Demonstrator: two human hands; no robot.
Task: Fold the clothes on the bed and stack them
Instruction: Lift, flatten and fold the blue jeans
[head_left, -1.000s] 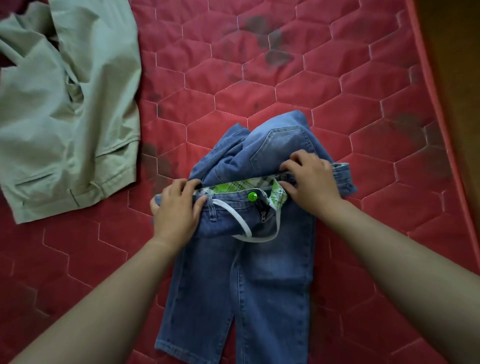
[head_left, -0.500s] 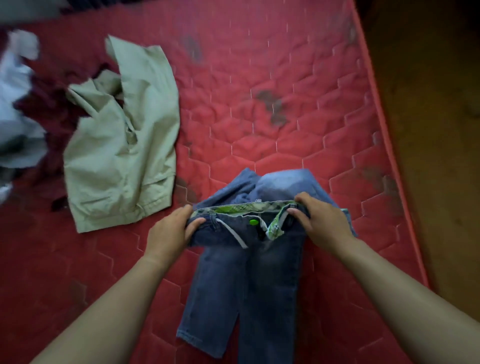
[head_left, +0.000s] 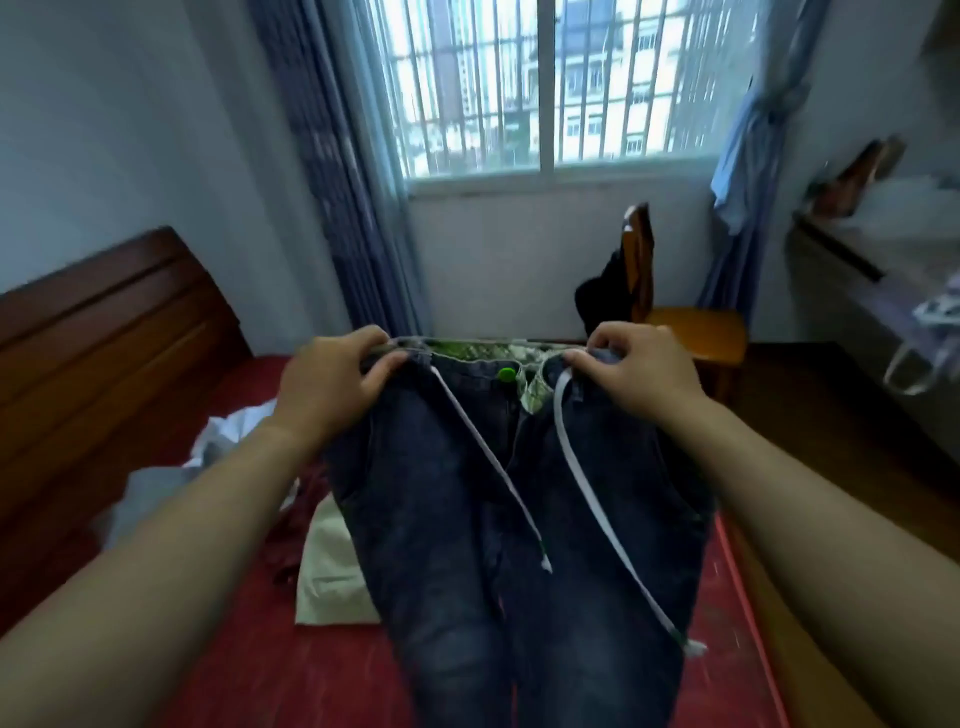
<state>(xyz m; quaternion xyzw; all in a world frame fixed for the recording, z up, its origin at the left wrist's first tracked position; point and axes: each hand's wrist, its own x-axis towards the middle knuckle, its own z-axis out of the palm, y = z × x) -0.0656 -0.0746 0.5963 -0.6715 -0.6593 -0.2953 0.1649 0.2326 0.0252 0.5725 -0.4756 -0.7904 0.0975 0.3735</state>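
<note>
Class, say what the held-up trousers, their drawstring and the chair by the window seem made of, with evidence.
Trousers: dark blue denim, likely cotton; mottled, faded surface.
Drawstring: flat white woven tape, perhaps cotton.
Chair: wood, seemingly; orange glossy varnish, sheen on seat.

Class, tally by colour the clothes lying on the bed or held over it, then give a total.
Blue: 1, the jeans, held up.
Beige: 1, a garment lying flat.
White: 1, a crumpled heap, possibly more than one piece.
Dark red: 1, a crumpled cloth, partly hidden.
Total: 4

The jeans (head_left: 457, 519) hide much of the beige garment (head_left: 332, 571) behind them.
</note>
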